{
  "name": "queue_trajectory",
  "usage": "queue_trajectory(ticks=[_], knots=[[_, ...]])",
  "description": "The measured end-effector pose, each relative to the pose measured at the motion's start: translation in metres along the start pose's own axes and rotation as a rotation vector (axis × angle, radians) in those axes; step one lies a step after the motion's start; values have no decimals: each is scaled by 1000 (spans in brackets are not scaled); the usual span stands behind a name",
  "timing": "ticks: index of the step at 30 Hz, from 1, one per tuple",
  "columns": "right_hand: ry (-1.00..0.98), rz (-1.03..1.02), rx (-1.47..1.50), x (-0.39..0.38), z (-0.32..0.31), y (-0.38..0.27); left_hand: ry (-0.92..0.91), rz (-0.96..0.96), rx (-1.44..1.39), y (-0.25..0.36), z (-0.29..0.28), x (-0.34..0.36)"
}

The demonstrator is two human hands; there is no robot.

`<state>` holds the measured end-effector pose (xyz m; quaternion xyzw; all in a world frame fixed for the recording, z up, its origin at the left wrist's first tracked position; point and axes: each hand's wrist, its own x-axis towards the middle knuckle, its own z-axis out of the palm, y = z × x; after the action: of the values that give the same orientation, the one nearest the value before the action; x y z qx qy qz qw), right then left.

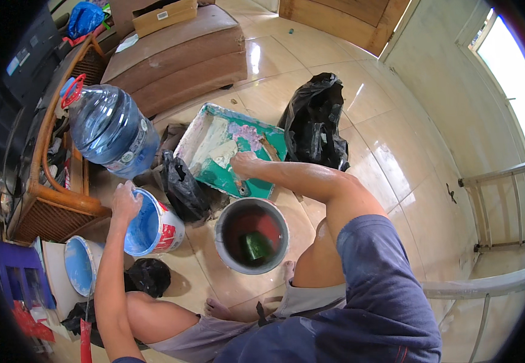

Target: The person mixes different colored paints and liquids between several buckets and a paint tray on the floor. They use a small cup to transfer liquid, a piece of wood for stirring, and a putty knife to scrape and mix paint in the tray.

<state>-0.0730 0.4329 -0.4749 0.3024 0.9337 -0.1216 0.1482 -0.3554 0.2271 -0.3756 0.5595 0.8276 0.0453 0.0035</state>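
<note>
My left hand (pixel 127 201) is closed over the rim of a white bucket (pixel 169 230) with a blue-coated inside and a red label. My right hand (pixel 246 164) is closed on a scraper, whose broad whitish blade (pixel 223 153) lies over the green tray (pixel 211 172); its grip is partly hidden by my fingers. White and pinkish smears cover much of the tray. A dark-tipped handle (pixel 242 188) shows just below my right hand, and a flat wooden stick (pixel 269 149) lies across the tray's right side. Nearer me, a grey bucket (pixel 221 245) holds dark reddish liquid and a green object (pixel 255 245).
A large blue water bottle (pixel 114 130) stands behind the white bucket. Black plastic bags (pixel 315 124) flank the tray. Left are a wicker-and-wood cabinet (pixel 63 215) and another blue-lined bucket (pixel 81 266). A brown sofa seat (pixel 175 60) stands behind; a metal ladder (pixel 486 280) lies right.
</note>
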Motion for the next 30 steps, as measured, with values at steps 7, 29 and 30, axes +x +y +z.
queue_trajectory(ticks=[7, 29, 30], knots=[[79, -16, -110, 8, 2, 21, 32, 76, -10, -8, 18, 11], [36, 102, -91, -3, -38, 51, -1154, 226, -643, 123, 11, -18], [12, 107, -107, -1, -37, 55, -1164, 225, -641, 125, 13, -19]])
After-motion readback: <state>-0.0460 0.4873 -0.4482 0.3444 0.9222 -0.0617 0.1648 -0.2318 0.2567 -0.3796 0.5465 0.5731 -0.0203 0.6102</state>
